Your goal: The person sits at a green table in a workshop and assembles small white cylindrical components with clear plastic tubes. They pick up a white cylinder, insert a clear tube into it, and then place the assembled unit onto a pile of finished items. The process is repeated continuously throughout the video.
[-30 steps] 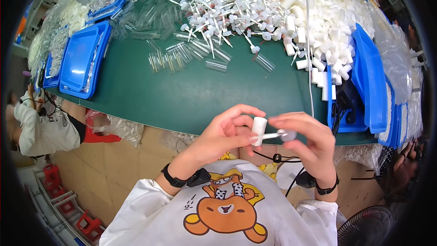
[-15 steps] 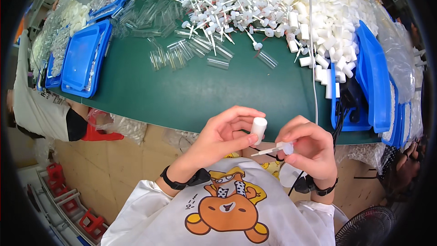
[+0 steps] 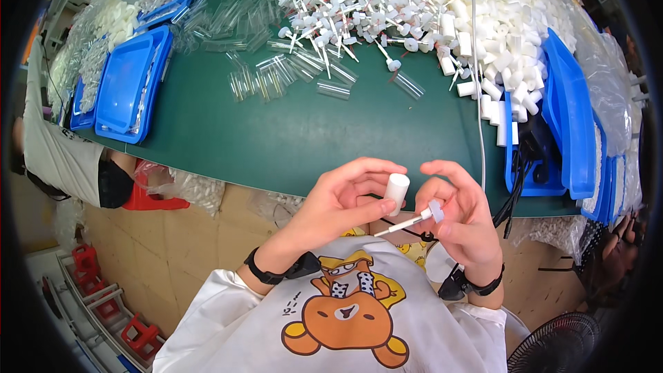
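My left hand (image 3: pixel 352 197) grips a smooth white cylinder (image 3: pixel 397 190) between thumb and fingers, its flat end tilted up. Close on its right, my right hand (image 3: pixel 466 217) pinches a thin white stick with a translucent round head (image 3: pixel 434 212), the index finger raised off it. The stick's narrow tip points left, below the cylinder and apart from it. Both hands hover over the near table edge, above my lap. Farther back lies a heap of similar sticks with round heads (image 3: pixel 373 17), beside several clear tubes (image 3: pixel 335 90).
White cylinders (image 3: pixel 501 69) are piled on the green table (image 3: pixel 311 135) at the back right. Blue trays (image 3: pixel 570 117) stand at the right, with another blue tray (image 3: pixel 124 86) at the left. A white cable (image 3: pixel 476 90) crosses the table. A fan (image 3: pixel 556 342) stands lower right.
My right index finger has lifted away from the round head, and the stick has turned so more of it shows. The left hand still holds the white cylinder, hardly moved.
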A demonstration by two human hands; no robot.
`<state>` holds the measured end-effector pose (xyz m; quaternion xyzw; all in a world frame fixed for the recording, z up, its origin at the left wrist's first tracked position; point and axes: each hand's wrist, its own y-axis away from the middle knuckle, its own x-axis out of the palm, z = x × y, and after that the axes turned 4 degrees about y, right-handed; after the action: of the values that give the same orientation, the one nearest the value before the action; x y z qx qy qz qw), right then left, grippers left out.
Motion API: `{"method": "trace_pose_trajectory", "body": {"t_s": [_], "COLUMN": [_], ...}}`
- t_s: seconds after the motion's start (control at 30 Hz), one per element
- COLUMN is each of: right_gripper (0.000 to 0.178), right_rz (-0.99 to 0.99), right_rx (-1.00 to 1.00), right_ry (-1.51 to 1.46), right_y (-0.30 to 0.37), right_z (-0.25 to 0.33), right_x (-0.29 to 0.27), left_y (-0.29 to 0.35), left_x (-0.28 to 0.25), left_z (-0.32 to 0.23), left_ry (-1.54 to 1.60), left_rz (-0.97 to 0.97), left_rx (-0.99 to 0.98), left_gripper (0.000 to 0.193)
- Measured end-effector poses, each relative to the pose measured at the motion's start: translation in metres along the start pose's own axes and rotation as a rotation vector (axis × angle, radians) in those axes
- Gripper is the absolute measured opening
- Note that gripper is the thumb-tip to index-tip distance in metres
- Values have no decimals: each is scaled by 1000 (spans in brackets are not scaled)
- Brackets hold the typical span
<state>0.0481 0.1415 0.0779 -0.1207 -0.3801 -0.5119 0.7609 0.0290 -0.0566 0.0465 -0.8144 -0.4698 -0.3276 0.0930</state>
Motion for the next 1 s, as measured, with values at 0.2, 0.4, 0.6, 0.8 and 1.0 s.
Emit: {"method": "trace_pose_trajectory", "body": {"t_s": [0.2, 0.4, 0.6, 0.8, 1.0], "right_gripper": [38, 37, 38, 37, 33], "right_rz": [74, -43, -93, -134, -176], "right_rx": [-14, -266, -623, -627, -554], "right_ry": [86, 562, 1288, 1361, 1432], "right_y": [1, 3, -6, -7, -5], "right_z": [-4, -16, -19, -23, -21], "right_x": [-8, -5, 3, 2, 0], "left_y": [0, -1, -2, 0, 0], "left_x": [-1, 1, 0, -3, 0], "left_z": [-3, 1, 4, 3, 0], "left_ry": [-9, 13, -24, -62, -64], "left_rz": [-7, 14, -24, -75, -60], "left_rx": [-40, -9, 2, -22, -55], "left_gripper": [39, 39, 38, 37, 35]}}
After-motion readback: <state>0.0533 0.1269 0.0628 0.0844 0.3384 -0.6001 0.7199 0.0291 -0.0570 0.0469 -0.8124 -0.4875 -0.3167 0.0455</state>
